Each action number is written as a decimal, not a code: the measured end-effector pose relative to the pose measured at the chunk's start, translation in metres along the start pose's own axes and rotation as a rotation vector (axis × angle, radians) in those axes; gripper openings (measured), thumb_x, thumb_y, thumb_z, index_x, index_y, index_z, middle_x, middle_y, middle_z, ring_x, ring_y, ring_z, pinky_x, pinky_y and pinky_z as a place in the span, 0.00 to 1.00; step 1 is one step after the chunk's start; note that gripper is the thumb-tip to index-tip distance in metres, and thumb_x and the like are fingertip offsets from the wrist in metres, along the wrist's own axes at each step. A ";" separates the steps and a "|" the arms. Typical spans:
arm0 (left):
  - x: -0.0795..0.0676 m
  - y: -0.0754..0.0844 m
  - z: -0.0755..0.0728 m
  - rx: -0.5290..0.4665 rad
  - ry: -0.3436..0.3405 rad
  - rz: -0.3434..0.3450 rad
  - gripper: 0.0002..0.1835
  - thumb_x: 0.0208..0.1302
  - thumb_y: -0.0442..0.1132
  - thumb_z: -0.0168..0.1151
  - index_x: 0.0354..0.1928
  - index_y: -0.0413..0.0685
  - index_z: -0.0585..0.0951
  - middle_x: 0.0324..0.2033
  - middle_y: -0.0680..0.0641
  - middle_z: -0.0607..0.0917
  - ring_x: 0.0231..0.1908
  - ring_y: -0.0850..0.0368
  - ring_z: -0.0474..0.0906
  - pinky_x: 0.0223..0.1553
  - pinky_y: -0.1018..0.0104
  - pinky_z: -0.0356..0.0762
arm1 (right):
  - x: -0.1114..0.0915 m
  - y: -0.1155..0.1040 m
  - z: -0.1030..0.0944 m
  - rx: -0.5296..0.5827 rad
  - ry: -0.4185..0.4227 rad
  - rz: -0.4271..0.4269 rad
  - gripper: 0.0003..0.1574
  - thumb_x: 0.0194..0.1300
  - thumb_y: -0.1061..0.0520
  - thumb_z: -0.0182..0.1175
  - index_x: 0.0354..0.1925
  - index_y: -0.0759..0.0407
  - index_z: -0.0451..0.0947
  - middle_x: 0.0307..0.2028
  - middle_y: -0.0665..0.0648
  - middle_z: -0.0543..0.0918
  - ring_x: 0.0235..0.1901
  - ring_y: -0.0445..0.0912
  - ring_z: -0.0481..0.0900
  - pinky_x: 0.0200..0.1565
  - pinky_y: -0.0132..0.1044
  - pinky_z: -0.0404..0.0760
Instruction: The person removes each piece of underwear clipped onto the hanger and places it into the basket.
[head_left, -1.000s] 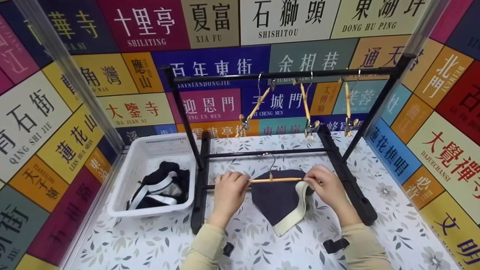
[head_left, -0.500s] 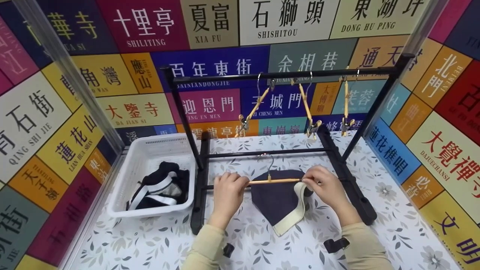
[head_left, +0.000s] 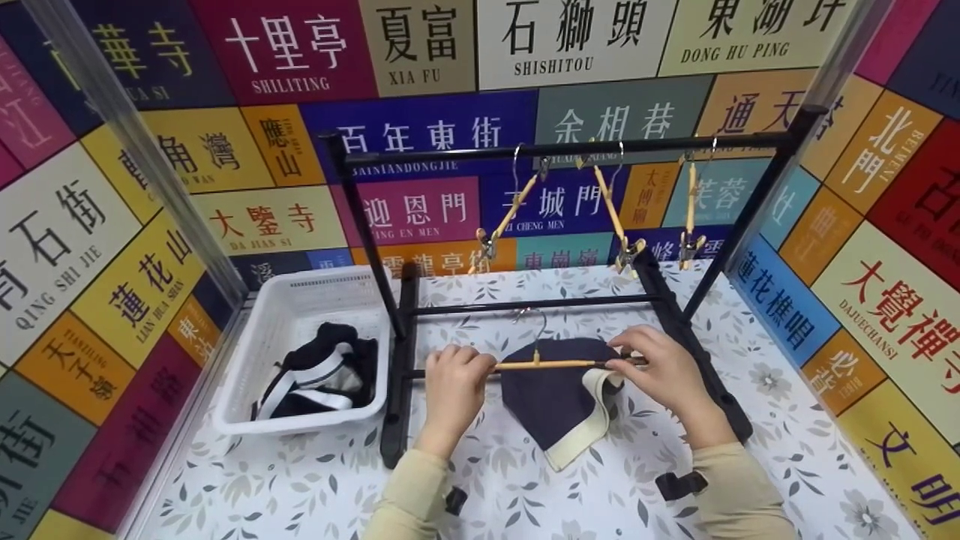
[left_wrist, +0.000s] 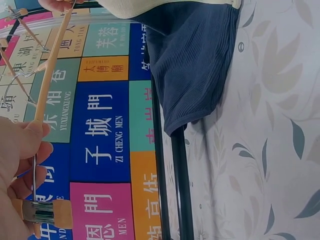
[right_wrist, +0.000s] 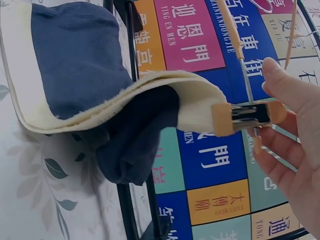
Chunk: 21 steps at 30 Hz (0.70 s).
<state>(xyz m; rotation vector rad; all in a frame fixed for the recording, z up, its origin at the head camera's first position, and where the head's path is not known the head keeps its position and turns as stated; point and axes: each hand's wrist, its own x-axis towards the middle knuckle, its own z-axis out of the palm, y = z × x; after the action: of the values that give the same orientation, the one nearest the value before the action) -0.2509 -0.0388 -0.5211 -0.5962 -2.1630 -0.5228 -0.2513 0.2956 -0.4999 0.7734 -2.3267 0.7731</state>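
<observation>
A wooden clip hanger (head_left: pixel 551 365) is held level above the table, its metal hook upward. My left hand (head_left: pixel 456 386) pinches the hanger's left end; its clip (left_wrist: pixel 45 212) there has no cloth in it. The right-end clip (right_wrist: pixel 247 117) bites a corner of the cream band on a small navy ribbed garment (head_left: pixel 547 397). The garment hangs slack from that corner. Around that clip, my right hand (head_left: pixel 664 371) has its thumb spread away from the fingers, which lie loosely behind the clip and the hanger's end.
A black rack (head_left: pixel 570 150) stands ahead, with several wooden clip hangers (head_left: pixel 609 199) on its top bar. Left of it is a white basket (head_left: pixel 300 281) with black and white clothing (head_left: pixel 322 375). Sign-printed walls surround the floral tabletop (head_left: pixel 525 502).
My right hand has shifted slightly right and its fingers have spread, exposing the clip. The hanger has moved slightly left and down. My left hand has barely moved.
</observation>
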 end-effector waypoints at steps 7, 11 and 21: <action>-0.002 -0.003 0.001 -0.001 0.012 0.003 0.02 0.55 0.39 0.71 0.30 0.54 0.86 0.26 0.54 0.82 0.30 0.52 0.75 0.35 0.52 0.70 | 0.000 0.003 -0.007 -0.134 0.007 -0.071 0.22 0.50 0.56 0.77 0.45 0.55 0.84 0.41 0.52 0.85 0.43 0.49 0.82 0.45 0.43 0.78; -0.003 -0.004 0.002 0.005 0.018 -0.001 0.03 0.54 0.38 0.72 0.29 0.54 0.86 0.26 0.54 0.81 0.30 0.52 0.75 0.36 0.52 0.70 | -0.002 0.005 -0.009 -0.156 -0.001 -0.075 0.23 0.50 0.55 0.77 0.46 0.56 0.84 0.43 0.54 0.86 0.44 0.51 0.82 0.46 0.47 0.77; -0.005 -0.005 0.002 0.004 0.024 0.000 0.02 0.54 0.39 0.71 0.29 0.53 0.86 0.25 0.53 0.81 0.29 0.51 0.75 0.37 0.50 0.72 | -0.002 0.007 -0.008 -0.186 -0.026 -0.077 0.23 0.50 0.56 0.76 0.46 0.56 0.84 0.42 0.54 0.86 0.42 0.52 0.82 0.46 0.49 0.78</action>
<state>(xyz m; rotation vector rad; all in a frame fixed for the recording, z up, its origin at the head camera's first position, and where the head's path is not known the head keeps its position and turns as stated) -0.2522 -0.0430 -0.5269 -0.5853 -2.1407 -0.5235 -0.2515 0.3062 -0.4979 0.7884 -2.3374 0.5073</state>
